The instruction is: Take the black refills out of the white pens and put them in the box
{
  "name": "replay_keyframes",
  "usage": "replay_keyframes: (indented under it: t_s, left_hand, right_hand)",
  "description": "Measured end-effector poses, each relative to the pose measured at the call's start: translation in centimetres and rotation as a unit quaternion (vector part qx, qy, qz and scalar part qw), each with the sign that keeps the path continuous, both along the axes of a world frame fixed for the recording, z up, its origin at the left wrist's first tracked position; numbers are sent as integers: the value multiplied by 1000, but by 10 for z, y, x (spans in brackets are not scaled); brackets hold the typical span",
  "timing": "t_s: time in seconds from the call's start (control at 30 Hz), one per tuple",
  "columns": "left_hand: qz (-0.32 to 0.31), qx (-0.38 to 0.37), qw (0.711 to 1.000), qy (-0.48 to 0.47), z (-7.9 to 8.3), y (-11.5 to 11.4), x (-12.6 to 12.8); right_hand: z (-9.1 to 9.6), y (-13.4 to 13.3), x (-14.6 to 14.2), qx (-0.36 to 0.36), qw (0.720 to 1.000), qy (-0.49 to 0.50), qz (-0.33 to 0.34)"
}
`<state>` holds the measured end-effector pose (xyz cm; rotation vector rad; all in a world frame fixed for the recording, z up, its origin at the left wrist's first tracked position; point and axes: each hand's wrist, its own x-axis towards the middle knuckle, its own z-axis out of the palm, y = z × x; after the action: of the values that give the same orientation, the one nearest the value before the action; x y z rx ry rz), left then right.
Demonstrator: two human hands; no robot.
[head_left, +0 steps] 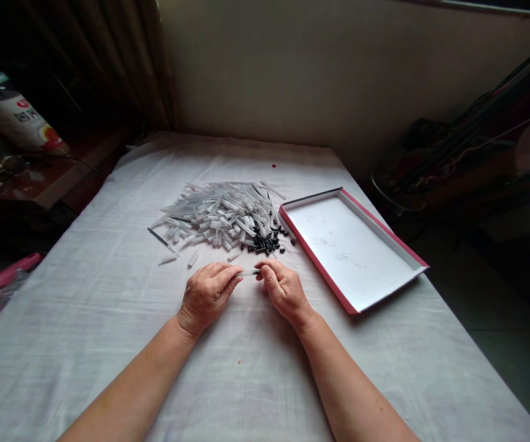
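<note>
A: Where is the clear tube (248, 272)?
B: Between the two hands, just on the near side of the heap of translucent pieces (219, 215). Its long axis runs left to right, from fingertip to fingertip.

A: And the hands?
B: The left hand (208, 293) is closed in a pinch on the clear end. The right hand (286, 288) has thumb and fingers drawn together at the dark end; whether that end is a separate part, one cannot tell.

A: Which hand is nearer the small black pieces (267, 240)?
B: The right; they lie just beyond its fingers, at the heap's right edge.

A: Any containers?
B: A shallow red-rimmed tray (319, 263) sits to the right, faint grey marks on its white floor. A labelled jar (14, 120) stands at far left; its contents are too dark to make out.
</note>
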<state>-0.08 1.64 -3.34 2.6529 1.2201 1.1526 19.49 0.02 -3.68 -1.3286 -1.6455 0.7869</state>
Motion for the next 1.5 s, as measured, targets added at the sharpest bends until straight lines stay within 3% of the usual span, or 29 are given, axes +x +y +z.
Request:
replay_keyframes:
  t_s: [0.13,0.43,0.63,0.9,1.1,1.3,1.5]
  left_hand:
    - [5,-13,1000,3,-2,0,-1]
    - [4,-25,999,22,-3,0,-1]
    - [6,-35,999,17,-3,0,-2]
    - [0,-25,999,24,-3,0,-2]
    - [4,-31,999,20,-3,0,-2]
    - [3,-27,999,23,-3,0,-2]
    - [4,-40,999,24,-3,0,-2]
  right_hand:
    - [0,-1,0,3,999,39,11]
    - [0,1,-1,44,996,-70,-11]
    - [0,-3,-2,25,1000,-4,14]
    - [0,-1,0,23,998,-51,6]
    - [0,-2,0,11,1000,-5,18]
    - [1,-1,0,20,999,-48,12]
    - [2,-3,1,9,1000,-5,25]
